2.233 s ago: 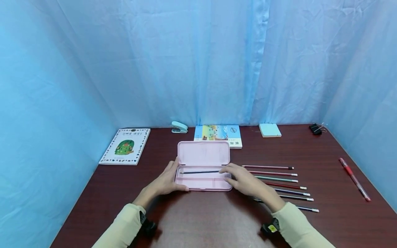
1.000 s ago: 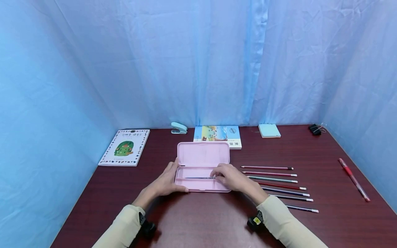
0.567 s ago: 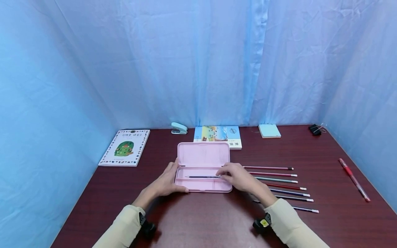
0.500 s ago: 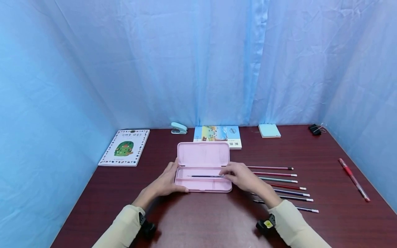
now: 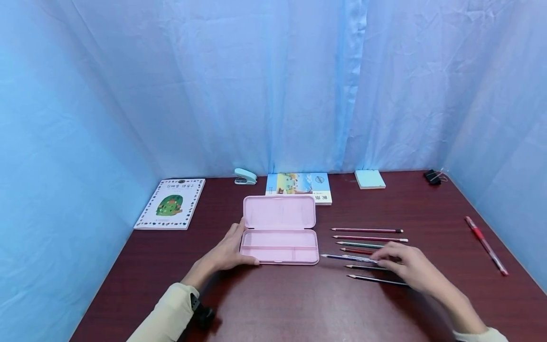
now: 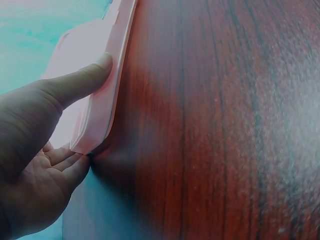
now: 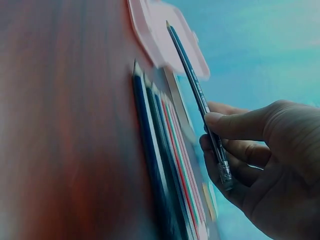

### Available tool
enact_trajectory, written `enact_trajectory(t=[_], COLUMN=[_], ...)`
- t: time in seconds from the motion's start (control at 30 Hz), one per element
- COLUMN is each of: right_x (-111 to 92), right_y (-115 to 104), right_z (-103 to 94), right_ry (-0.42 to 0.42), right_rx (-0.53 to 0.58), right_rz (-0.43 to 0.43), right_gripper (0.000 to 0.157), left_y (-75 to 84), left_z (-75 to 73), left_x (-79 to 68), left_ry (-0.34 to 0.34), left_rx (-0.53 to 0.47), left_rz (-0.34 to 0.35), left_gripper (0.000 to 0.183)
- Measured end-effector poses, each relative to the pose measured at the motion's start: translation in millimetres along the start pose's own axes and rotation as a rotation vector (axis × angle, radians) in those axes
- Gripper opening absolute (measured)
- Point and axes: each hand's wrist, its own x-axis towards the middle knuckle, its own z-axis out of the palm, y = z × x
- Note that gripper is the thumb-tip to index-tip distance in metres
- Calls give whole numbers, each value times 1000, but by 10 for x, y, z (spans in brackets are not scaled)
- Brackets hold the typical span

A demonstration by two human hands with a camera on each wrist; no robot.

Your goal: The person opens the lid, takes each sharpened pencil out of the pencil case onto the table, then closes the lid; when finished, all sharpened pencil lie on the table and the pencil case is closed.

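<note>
An open pink pencil case (image 5: 279,254) lies mid-table with its lid (image 5: 279,212) tilted back. My left hand (image 5: 228,249) holds its left end, thumb (image 6: 95,75) on the front wall and fingers round the corner. My right hand (image 5: 410,266) pinches a dark pencil (image 7: 192,80) near its eraser end, between thumb and fingers. In the head view this pencil overlaps a row of pencils to the right of the case, its tip towards the case. The row includes a pink pencil (image 5: 365,231), a red one (image 5: 354,251) and a black one (image 5: 376,280); the right hand hides several eraser ends.
A white book (image 5: 171,204) lies at the left. Along the back are a mint stapler (image 5: 245,176), a blue picture book (image 5: 299,184) partly behind the lid, a sticky-note pad (image 5: 370,179) and a black binder clip (image 5: 433,177). A red pen (image 5: 486,244) lies at the right.
My right hand has carried the dark pencil out of the case and to the right, over the row of pencils. My left hand has stayed at the case's left end.
</note>
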Motion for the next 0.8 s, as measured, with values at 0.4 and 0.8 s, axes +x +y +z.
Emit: enact_trajectory(t=[0.4,0.8], right_x=[-724,-864], right_y=[83,142], right_z=[-175,-63], right_ry=[57,82], right_rx=[4,31], right_rz=[105,115], right_gripper=[31,31], left_y=[9,2], left_z=[7,6], left_x=[-3,0], left_ry=[-2,3], left_rx=[-11,-12], left_rz=[-25,-15], left_gripper=[124,125])
